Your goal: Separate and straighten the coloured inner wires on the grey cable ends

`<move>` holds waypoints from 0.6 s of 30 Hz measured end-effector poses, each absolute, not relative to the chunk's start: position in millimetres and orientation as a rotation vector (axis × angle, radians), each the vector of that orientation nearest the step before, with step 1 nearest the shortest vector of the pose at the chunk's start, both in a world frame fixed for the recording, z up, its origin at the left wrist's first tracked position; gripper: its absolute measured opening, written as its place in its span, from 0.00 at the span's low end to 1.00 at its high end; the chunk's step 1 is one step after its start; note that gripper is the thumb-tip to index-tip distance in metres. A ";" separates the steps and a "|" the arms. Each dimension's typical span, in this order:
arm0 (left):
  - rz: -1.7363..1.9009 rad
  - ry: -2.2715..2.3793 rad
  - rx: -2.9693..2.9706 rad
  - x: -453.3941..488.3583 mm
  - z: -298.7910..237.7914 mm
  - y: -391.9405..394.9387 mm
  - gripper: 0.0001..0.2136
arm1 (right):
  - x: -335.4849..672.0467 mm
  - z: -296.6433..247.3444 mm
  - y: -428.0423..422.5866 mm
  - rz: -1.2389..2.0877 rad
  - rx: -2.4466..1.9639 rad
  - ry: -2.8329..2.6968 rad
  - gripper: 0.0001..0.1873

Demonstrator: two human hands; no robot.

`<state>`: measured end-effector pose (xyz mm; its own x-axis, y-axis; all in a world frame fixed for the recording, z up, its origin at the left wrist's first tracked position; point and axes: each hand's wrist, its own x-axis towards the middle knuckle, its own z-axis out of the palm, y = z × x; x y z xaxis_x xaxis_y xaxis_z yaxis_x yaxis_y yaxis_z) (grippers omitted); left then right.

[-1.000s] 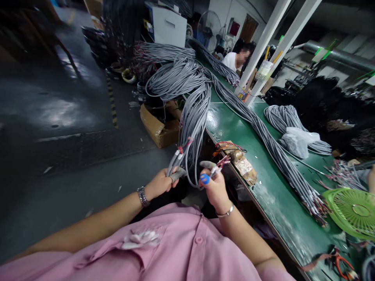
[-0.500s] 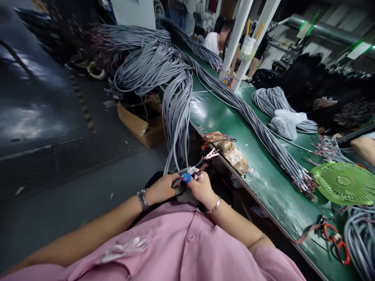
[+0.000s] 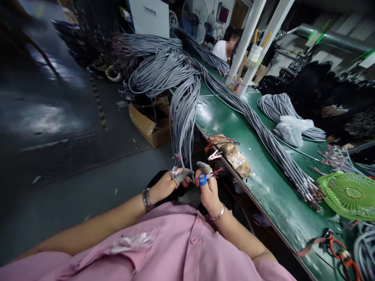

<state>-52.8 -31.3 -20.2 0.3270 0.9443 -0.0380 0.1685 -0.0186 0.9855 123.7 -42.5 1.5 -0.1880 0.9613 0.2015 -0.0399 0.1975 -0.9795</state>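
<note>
The step in hand appears to be sorting out stripped cable ends beside the bench (image 3: 216, 115), and the next move likely calls for a light, steady pinch that keeps the thin wires apart. The left hand (image 3: 164, 186), curled closed, grips one end (image 3: 175, 170) left of the bench, below the hanging cables (image 3: 184, 121); the right hand (image 3: 209, 195), nearer the bench, pinches another end (image 3: 211, 175) between thumb and finger, wires pointing benchward.
</note>
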 end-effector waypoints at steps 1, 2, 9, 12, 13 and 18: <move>0.934 1.056 1.506 -51.2 -17.0 -33.8 0.19 | 121.6 1.5 -42.4 1.201 -0.926 -1.389 0.23; 0.983 1.029 1.553 -48.8 -14.0 -36.3 0.17 | 119.0 1.2 -41.6 1.194 -0.912 -1.360 0.23; 0.948 0.957 1.793 -33.8 -30.9 -46.2 0.17 | 105.8 -3.5 -30.5 1.203 -0.980 -1.243 0.18; 0.936 1.041 1.787 -37.4 -39.2 -45.2 0.17 | 107.0 -1.8 -29.6 1.147 -0.965 -1.389 0.18; 0.928 1.056 1.767 -39.4 -39.5 -44.5 0.16 | 108.5 -0.9 -29.6 1.133 -0.957 -1.442 0.18; 0.807 1.048 1.681 -48.3 -31.7 -39.9 0.17 | 120.7 2.7 -28.2 1.202 -0.974 -1.430 0.16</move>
<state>-48.3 -39.9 -31.7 0.4119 0.9102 0.0427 0.2742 -0.1685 0.9468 120.7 -28.2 2.7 -0.1874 0.9647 0.1848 -0.0165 0.1851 -0.9826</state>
